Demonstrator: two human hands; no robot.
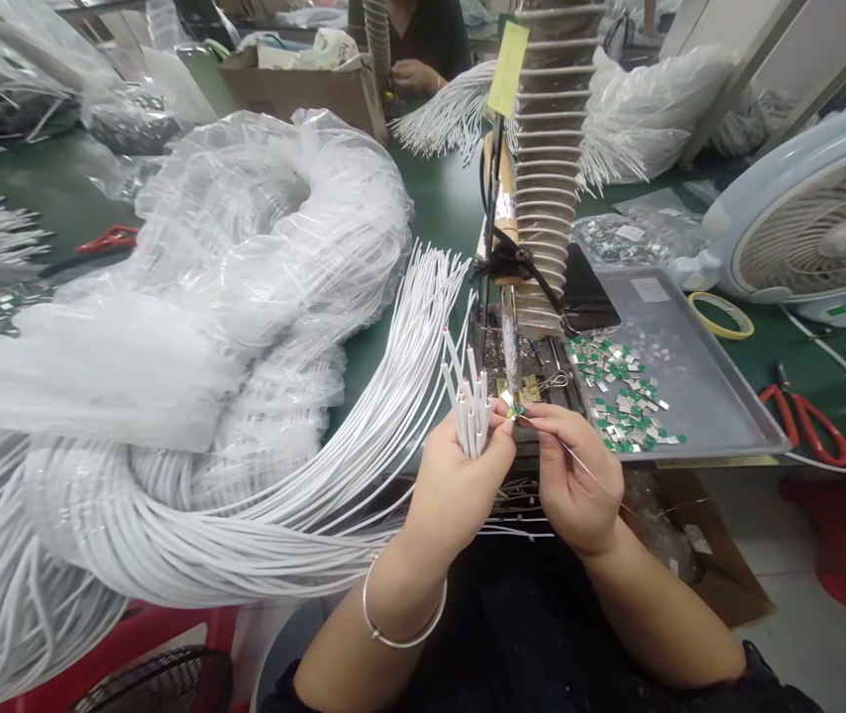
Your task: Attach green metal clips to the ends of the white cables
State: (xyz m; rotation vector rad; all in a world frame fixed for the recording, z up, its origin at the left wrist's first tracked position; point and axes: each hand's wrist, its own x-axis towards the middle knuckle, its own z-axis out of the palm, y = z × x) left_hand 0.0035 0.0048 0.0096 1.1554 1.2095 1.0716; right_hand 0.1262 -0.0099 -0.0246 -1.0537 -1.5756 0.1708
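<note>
My left hand point(457, 490) is closed around several white cables point(472, 421), their cut ends pointing up and showing reddish tips. Its thumb and forefinger meet at a small green-and-silver circuit board point(510, 404), right under the tip of an upright soldering iron point(510, 332). From the other side, my right hand point(579, 480) is closed in a pinch by the same board. A thin solder wire point(592, 473) trails from its fingers down to the right. Fingertips partly cover the board, so I cannot tell which fingers grip it.
A large bundle of white cables point(245, 545) in plastic wrap point(260, 248) fills the left. On the right stand a metal tray point(712, 396) with loose boards point(627, 396), red-handled scissors point(805, 421), yellow tape point(720, 315) and a fan point(831, 208). A ribbed hose point(553, 149) hangs behind the iron. Another person sits opposite.
</note>
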